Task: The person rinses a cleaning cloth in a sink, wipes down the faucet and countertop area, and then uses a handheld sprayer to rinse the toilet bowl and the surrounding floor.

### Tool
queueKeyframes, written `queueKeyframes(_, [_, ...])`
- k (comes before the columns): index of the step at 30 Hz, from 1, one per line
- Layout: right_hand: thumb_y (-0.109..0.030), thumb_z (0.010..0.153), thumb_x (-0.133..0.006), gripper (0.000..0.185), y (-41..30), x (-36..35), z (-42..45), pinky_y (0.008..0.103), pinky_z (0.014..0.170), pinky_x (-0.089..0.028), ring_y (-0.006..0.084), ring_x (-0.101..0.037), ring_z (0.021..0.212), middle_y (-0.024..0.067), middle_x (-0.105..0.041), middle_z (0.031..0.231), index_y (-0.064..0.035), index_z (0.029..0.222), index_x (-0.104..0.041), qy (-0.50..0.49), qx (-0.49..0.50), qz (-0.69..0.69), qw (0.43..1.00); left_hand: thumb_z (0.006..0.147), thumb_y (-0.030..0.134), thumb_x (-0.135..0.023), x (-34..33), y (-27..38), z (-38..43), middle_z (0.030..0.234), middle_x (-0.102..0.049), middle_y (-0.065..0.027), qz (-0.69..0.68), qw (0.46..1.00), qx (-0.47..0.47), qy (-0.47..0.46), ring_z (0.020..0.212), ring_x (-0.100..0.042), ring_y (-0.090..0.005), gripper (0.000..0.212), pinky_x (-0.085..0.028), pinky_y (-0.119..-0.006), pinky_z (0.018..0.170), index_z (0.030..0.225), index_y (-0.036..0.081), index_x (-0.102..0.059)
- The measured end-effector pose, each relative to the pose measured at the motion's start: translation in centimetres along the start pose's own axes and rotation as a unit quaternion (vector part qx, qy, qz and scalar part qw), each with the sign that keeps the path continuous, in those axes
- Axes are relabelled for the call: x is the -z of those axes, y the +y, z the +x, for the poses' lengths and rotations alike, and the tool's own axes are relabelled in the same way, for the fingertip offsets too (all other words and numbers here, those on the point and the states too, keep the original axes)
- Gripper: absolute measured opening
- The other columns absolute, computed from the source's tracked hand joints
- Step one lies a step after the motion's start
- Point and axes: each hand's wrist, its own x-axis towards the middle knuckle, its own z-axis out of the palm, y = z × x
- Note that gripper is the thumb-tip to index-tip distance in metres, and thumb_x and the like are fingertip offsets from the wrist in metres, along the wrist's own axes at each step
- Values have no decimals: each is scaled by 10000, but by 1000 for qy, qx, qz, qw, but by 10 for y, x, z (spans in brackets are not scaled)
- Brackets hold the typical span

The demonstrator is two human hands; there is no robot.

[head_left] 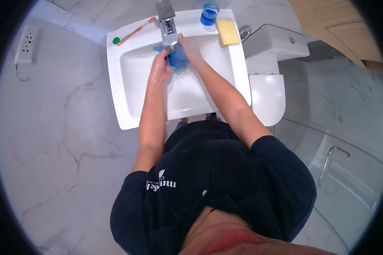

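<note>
A wet blue cloth [177, 60] hangs bunched under the chrome faucet [169, 35], above the white sink basin [191, 95]. My left hand [161, 65] grips the cloth at its left side, thumb up near the spout, and water glistens on the wrist and forearm. On the cloth's other side is my right hand [190, 49], slightly blurred, with a fingertip raised beside the faucet. Its fingers are partly hidden behind the cloth, so how firmly they hold it is hard to see. Water appears to run onto the cloth.
On the sink's back ledge lie a toothbrush [135, 32] and a green cap [116, 40] at left. A bottle of blue liquid [209, 14] and a yellow sponge [228, 32] sit at right. Beside the sink stands a toilet [267, 98]. A wall socket [26, 44] is at far left.
</note>
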Motion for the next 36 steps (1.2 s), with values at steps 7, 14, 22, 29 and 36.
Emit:
queueKeyframes(7, [-547, 923, -460, 527, -69, -23, -58, 513, 916, -457, 290, -605, 1062, 98, -625, 1181, -109, 1189, -584, -266, -302, 458, 793, 911, 212, -588, 16, 44, -64, 1041, -608, -110, 473, 859, -193, -15, 969, -573, -216, 276, -447, -338, 888, 1036, -33, -613])
queueKeyframes(14, [-258, 907, -579, 309, -66, -10, 14, 433, 735, -593, 296, -678, 871, 150, -655, 1021, -35, 1120, -594, -375, -234, 341, 830, 896, 141, -570, 39, -7, -101, 1224, -563, -160, 633, 724, -125, -245, 1147, -531, -317, 292, -377, -386, 1028, 1161, 31, -622])
queueKeyframes(22, [-181, 898, -597, 351, -97, 3, 2, 411, 788, -583, 272, -675, 868, 154, -637, 1031, -18, 1198, -514, -393, -224, 218, 865, 991, 456, -331, -36, -79, -57, 1571, -176, -46, 628, 545, -147, -536, 1460, -83, -253, 590, -76, -516, 1167, 1497, 164, -247])
queueKeyframes(29, [-76, 815, -620, 422, -97, 24, 4, 409, 799, -568, 270, -670, 878, 156, -635, 1037, -17, 1218, -513, -381, -170, 179, 891, 997, 417, -305, 21, -67, -8, 1573, -164, -50, 790, 393, -262, -390, 1445, -144, -285, 531, -96, -492, 1171, 1490, 223, -260])
queueKeyframes(36, [-294, 702, -716, 453, -105, 72, -41, 318, 864, -446, 172, -591, 939, 71, -639, 994, -61, 1087, -660, -422, 51, -207, 881, 955, 349, -439, 66, -53, 10, 1548, -214, -130, 856, 415, -280, -130, 1416, -221, -340, 534, -166, -527, 1136, 1438, 134, -364])
